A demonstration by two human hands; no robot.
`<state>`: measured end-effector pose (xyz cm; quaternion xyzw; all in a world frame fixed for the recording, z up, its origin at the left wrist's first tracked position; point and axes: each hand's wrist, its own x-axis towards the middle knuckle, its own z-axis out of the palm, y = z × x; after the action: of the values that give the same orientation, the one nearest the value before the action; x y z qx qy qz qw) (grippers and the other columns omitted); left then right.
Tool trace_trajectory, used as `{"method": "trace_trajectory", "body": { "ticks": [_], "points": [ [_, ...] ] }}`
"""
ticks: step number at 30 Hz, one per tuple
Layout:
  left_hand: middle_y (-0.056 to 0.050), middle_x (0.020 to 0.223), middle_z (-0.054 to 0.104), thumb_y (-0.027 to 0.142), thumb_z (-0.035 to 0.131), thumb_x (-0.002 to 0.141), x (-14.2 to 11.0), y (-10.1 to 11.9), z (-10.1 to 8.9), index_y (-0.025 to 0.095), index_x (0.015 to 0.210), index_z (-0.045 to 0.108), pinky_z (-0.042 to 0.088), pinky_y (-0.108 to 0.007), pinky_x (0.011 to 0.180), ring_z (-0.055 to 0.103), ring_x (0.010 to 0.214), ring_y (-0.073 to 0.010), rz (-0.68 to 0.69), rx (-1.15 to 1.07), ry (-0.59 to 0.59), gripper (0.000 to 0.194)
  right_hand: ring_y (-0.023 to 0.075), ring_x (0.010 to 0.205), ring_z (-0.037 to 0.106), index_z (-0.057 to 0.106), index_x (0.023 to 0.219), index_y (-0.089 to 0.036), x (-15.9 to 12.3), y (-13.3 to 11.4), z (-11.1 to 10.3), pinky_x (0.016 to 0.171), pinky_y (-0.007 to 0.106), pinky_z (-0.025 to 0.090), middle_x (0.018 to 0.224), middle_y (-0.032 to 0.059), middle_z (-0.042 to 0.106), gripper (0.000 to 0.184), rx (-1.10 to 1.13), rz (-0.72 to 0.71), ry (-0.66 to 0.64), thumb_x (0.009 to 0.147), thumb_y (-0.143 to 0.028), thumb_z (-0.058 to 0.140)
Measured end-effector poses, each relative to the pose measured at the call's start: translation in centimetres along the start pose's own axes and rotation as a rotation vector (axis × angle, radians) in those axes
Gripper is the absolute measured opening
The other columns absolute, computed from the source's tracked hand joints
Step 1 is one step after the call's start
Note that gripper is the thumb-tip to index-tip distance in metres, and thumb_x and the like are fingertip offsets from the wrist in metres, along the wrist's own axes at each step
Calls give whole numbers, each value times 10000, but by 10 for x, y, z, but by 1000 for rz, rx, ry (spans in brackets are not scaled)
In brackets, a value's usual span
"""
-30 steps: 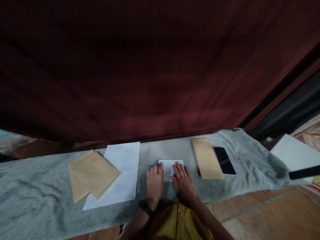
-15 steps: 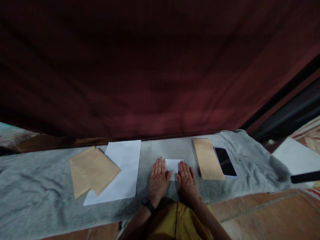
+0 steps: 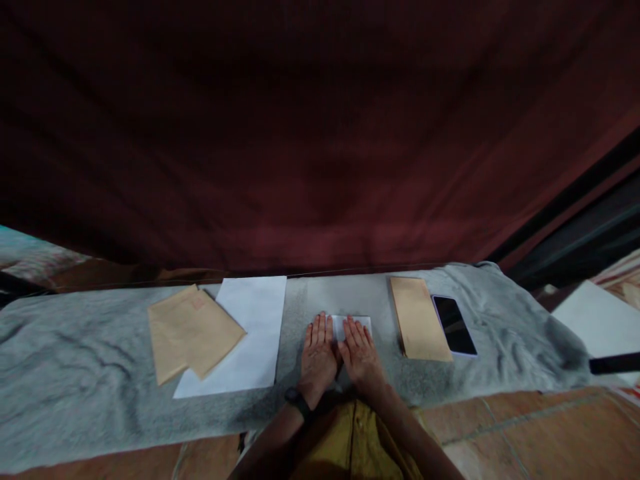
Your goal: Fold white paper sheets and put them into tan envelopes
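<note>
A small folded piece of white paper (image 3: 339, 327) lies on the grey cloth in front of me, partly covered by both hands. My left hand (image 3: 319, 357) rests flat over its left side, fingers stretched forward. On the paper's middle and right part lies my right hand (image 3: 363, 355), palm down with straight fingers. The hands are close together, thumbs near each other. Neither hand grasps anything. To the right of my right hand is a stack of brown envelopes (image 3: 420, 320).
Large white sheets (image 3: 250, 353) lie to the left, with brown envelopes (image 3: 195, 330) overlapping them. A phone (image 3: 454, 325) lies beside the right stack. Grey cloth (image 3: 90, 373) covers the long surface. A dark red curtain (image 3: 320, 167) hangs behind; a white board-like object (image 3: 605, 327) is at far right.
My right hand has slid left across the paper, close to my left hand, and covers more of its middle. The left hand stays nearly in place. The view has shifted slightly.
</note>
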<state>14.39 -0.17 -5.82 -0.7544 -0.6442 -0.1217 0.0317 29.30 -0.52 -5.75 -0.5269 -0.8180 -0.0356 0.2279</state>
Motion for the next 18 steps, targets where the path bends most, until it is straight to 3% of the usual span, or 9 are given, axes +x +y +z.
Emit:
{"method": "trace_trajectory", "body": {
  "ticks": [4, 10, 18],
  "points": [
    [-163, 1643, 323, 138, 402, 922, -2, -1, 0, 86, 1569, 332, 288, -470, 1234, 282, 1530, -280, -3, 6, -27, 652, 259, 1466, 389, 359, 1569, -128, 2, -7, 8, 1183, 464, 351, 1581, 139, 439, 534, 6, 18, -40, 1064, -301, 347],
    [-136, 1640, 347, 241, 429, 950, -3, 0, -5, 121, 1577, 310, 297, -465, 1229, 315, 1519, -254, -1, -43, 4, 649, 287, 1486, 354, 300, 1595, -116, -10, 8, 13, 1200, 476, 306, 1595, 169, 405, 564, -54, 2, 25, 1074, -319, 371],
    [-135, 1601, 420, 408, 391, 1018, -8, -7, -14, 116, 1564, 338, 321, -484, 1215, 371, 1492, -262, -55, -50, 28, 621, 326, 1478, 365, 153, 1632, -126, -15, 18, 9, 1180, 514, 330, 1620, 185, 347, 636, -81, 34, 98, 1073, -324, 381]
  ]
}}
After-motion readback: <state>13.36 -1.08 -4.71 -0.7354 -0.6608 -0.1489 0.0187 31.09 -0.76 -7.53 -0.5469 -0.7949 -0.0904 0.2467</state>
